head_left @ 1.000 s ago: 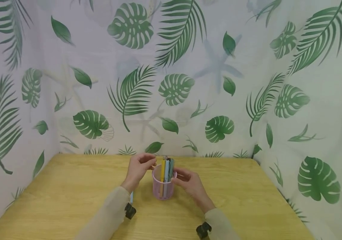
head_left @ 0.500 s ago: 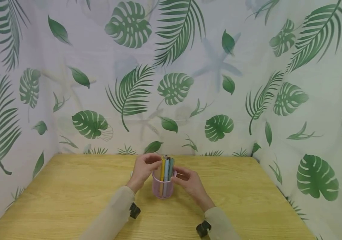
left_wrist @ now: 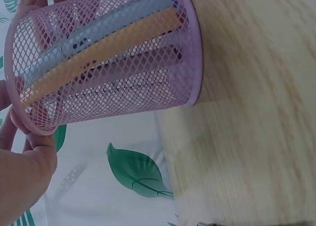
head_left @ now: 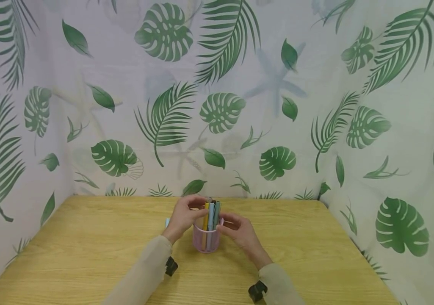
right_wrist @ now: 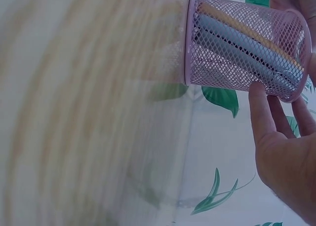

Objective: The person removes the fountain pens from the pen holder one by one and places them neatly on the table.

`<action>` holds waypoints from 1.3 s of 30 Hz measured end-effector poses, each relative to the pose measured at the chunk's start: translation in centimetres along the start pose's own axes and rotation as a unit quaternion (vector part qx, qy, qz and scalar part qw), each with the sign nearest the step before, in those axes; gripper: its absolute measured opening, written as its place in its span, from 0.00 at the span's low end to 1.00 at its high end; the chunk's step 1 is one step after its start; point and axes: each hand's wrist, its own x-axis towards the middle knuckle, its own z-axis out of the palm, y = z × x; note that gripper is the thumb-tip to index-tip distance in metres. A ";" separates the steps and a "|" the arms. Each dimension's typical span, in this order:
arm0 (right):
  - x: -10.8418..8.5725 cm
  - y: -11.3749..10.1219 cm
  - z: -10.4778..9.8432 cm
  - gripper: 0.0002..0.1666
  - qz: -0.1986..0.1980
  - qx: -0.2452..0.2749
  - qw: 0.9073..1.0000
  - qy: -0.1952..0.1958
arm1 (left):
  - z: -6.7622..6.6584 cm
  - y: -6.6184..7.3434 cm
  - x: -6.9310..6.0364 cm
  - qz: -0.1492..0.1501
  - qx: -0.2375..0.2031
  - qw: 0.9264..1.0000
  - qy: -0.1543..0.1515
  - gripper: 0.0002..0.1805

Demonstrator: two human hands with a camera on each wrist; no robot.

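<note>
A pink mesh pen holder [head_left: 206, 241] stands on the wooden table with several pens in it, among them a yellow pen [head_left: 205, 222], a light blue pen [head_left: 211, 216] and a grey-green pen [head_left: 217, 209]. From the left, my left hand [head_left: 184, 215] reaches over the rim and pinches the yellow pen; its fingertips are partly hidden. My right hand [head_left: 241, 233] holds the holder's right side near the rim, thumb in front and fingers behind. Through the mesh, the left wrist view shows an orange-yellow pen [left_wrist: 108, 48] lying slantwise between other pens.
A light blue object [head_left: 167, 222] lies on the table [head_left: 106, 254], mostly hidden behind my left wrist. Leaf-patterned cloth [head_left: 217, 127] hangs behind the table and along both sides. A dark wrist camera [head_left: 258, 291] sits on my right sleeve.
My left hand has moved right and onto the pens from beside the holder, and has sunk slightly in the last half second. The right hand has stayed on the pen holder.
</note>
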 end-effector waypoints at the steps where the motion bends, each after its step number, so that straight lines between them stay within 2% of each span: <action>1: 0.0 0.1 0.0 0.25 -0.001 0.000 1.000 0.000 | 0.0 0.0 0.0 -0.001 0.005 1.000 -0.003 0.15; 6: 0.0 0.3 0.2 0.25 0.003 -0.003 1.000 0.003 | -0.1 -0.3 0.1 -0.007 0.013 1.000 -0.013 0.15; 14: -0.1 0.6 0.3 0.24 0.011 0.001 1.000 0.002 | -0.6 -1.1 0.1 0.003 -0.006 0.999 -0.043 0.14; 26: -0.3 0.3 0.2 0.26 0.008 0.001 1.000 0.003 | -1.0 -1.5 0.2 0.045 -0.022 0.996 -0.077 0.13; 34: 0.0 -0.1 0.1 0.25 0.002 -0.002 1.000 0.003 | -1.6 -1.2 0.3 0.072 0.001 0.992 -0.102 0.15; 39: 0.0 -0.1 0.0 0.25 0.000 -0.003 1.000 -0.003 | -1.5 -1.3 0.4 0.074 0.010 0.992 -0.099 0.17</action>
